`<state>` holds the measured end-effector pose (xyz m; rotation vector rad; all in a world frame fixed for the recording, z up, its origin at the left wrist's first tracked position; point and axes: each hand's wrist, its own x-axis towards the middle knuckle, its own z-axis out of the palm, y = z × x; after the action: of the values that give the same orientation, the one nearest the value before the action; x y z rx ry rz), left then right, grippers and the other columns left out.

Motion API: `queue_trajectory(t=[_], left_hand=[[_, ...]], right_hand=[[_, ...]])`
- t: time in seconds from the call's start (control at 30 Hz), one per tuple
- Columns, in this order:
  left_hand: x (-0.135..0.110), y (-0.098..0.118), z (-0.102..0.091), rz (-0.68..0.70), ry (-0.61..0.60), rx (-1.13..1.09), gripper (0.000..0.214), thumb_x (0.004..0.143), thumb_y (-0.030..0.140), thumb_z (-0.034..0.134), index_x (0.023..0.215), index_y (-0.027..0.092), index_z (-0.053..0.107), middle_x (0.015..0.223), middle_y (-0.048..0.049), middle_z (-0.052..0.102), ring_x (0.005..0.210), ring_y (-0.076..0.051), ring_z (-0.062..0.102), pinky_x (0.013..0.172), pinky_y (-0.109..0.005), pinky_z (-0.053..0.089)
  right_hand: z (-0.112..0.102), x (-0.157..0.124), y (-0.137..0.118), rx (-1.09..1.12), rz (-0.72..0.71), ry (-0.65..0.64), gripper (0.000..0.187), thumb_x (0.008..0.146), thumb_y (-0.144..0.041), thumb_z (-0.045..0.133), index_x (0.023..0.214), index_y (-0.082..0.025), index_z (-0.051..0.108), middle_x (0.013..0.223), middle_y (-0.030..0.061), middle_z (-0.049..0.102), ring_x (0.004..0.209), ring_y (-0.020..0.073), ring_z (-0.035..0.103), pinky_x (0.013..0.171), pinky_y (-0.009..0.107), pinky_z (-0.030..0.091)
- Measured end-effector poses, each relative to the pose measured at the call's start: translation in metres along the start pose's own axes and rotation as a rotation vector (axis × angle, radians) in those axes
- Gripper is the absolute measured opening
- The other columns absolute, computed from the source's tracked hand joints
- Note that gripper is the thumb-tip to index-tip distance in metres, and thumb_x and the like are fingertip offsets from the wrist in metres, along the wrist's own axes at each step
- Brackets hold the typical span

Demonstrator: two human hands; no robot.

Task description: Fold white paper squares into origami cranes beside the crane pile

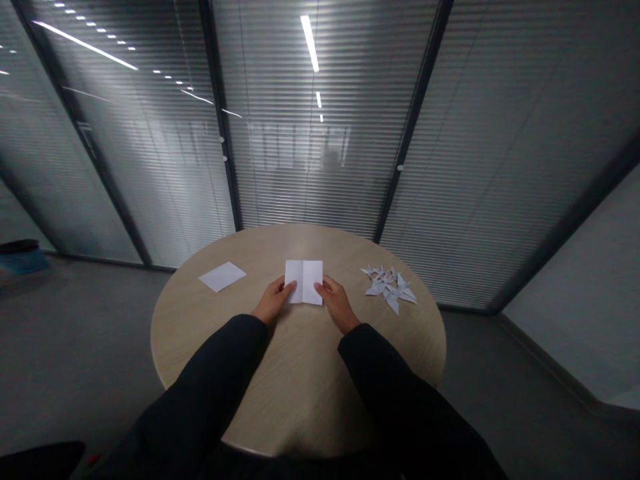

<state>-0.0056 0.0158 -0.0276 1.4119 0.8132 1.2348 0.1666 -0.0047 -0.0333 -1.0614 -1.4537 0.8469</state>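
Observation:
A white square sheet of paper point(304, 281) with a vertical crease down its middle lies flat at the centre of a round wooden table point(225, 333). My left hand point(273, 301) pinches the sheet's lower left edge. My right hand point(336, 301) pinches its lower right edge. Both arms are in dark sleeves.
Another white sheet point(223, 276) lies flat on the left of the table. A pile of several folded white paper figures point(389, 283) sits on the right side. Glass walls with closed blinds stand behind the table; grey floor surrounds it.

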Motion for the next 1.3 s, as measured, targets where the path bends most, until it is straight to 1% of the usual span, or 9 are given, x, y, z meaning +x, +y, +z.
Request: queue_trajectory(t=[0.17,0.43,0.7,0.77,0.83,0.93,1.0,1.07,1.3], left_hand=[[-0.002,0.005,0.0,-0.017,-0.002,-0.044,0.049,0.066,0.05,0.072,0.094,0.011,0.069,0.086,-0.0105,0.071,0.073,-0.02,0.062,0.069,-0.031,0.046],[0.001,0.0,-0.003,-0.048,-0.015,-0.118,0.044,0.065,0.047,0.074,0.089,0.01,0.069,0.081,-0.0095,0.071,0.066,-0.018,0.061,0.065,-0.03,0.045],[-0.003,0.008,0.0,-0.092,-0.012,-0.293,0.044,0.065,0.03,0.077,0.102,0.009,0.065,0.084,-0.0096,0.072,0.065,-0.015,0.063,0.061,-0.024,0.048],[-0.003,0.009,0.0,-0.133,-0.002,-0.345,0.04,0.066,0.024,0.076,0.102,0.009,0.064,0.083,-0.0093,0.072,0.066,-0.015,0.064,0.061,-0.025,0.05],[-0.003,0.01,0.0,-0.181,0.021,-0.383,0.037,0.068,0.018,0.073,0.103,0.01,0.064,0.083,-0.009,0.072,0.064,-0.015,0.065,0.06,-0.025,0.052],[-0.002,0.01,-0.001,-0.242,0.086,-0.401,0.033,0.071,0.011,0.067,0.104,0.01,0.063,0.086,-0.0098,0.072,0.063,-0.016,0.065,0.058,-0.026,0.054],[-0.001,0.01,-0.003,-0.27,0.107,-0.407,0.032,0.071,0.008,0.065,0.103,0.009,0.063,0.089,-0.0112,0.071,0.066,-0.016,0.066,0.059,-0.027,0.055],[0.0,0.011,-0.004,-0.292,0.102,-0.415,0.029,0.071,0.006,0.063,0.1,0.008,0.064,0.09,-0.012,0.071,0.069,-0.017,0.067,0.06,-0.027,0.057],[0.0,0.014,-0.006,-0.355,0.074,-0.419,0.014,0.071,0.007,0.063,0.085,0.01,0.065,0.077,-0.007,0.068,0.062,-0.013,0.063,0.056,-0.022,0.056]], right_hand=[[0.0,0.0,0.0,0.041,-0.009,0.05,0.026,0.077,-0.045,0.058,0.085,-0.02,0.059,0.085,0.0025,0.067,0.086,0.0203,0.06,0.075,0.032,0.047],[-0.002,0.0,-0.003,0.154,0.01,0.085,0.024,0.072,-0.039,0.063,0.086,-0.02,0.064,0.083,0.0039,0.069,0.079,0.021,0.063,0.074,0.034,0.049],[-0.002,0.0,-0.002,0.261,0.061,0.1,0.02,0.069,-0.031,0.064,0.084,-0.019,0.066,0.082,0.0031,0.072,0.075,0.0196,0.065,0.07,0.03,0.049],[-0.003,0.0,-0.002,0.235,0.066,0.104,0.026,0.072,-0.029,0.059,0.096,-0.02,0.065,0.083,0.0024,0.071,0.074,0.0187,0.065,0.07,0.03,0.049],[-0.004,0.0,-0.002,0.187,0.038,0.105,0.043,0.075,-0.023,0.054,0.118,-0.024,0.058,0.088,0.0018,0.071,0.075,0.0178,0.064,0.071,0.031,0.05],[-0.007,0.0,-0.004,0.135,-0.075,0.05,0.063,0.074,-0.015,0.051,0.135,-0.031,0.046,0.111,0.0026,0.066,0.092,0.0179,0.063,0.083,0.034,0.05],[-0.009,0.001,-0.003,0.082,-0.163,-0.003,0.059,0.073,-0.012,0.052,0.129,-0.032,0.053,0.123,0.0023,0.059,0.108,0.0189,0.057,0.095,0.036,0.045],[-0.01,0.002,-0.001,0.017,-0.216,-0.053,0.049,0.072,-0.012,0.054,0.116,-0.031,0.064,0.125,0.0024,0.057,0.117,0.0196,0.052,0.101,0.036,0.041],[-0.008,0.001,-0.002,-0.005,-0.161,-0.161,0.019,0.068,-0.024,0.072,0.088,-0.025,0.074,0.111,0.0057,0.06,0.108,0.0209,0.057,0.09,0.034,0.049]])
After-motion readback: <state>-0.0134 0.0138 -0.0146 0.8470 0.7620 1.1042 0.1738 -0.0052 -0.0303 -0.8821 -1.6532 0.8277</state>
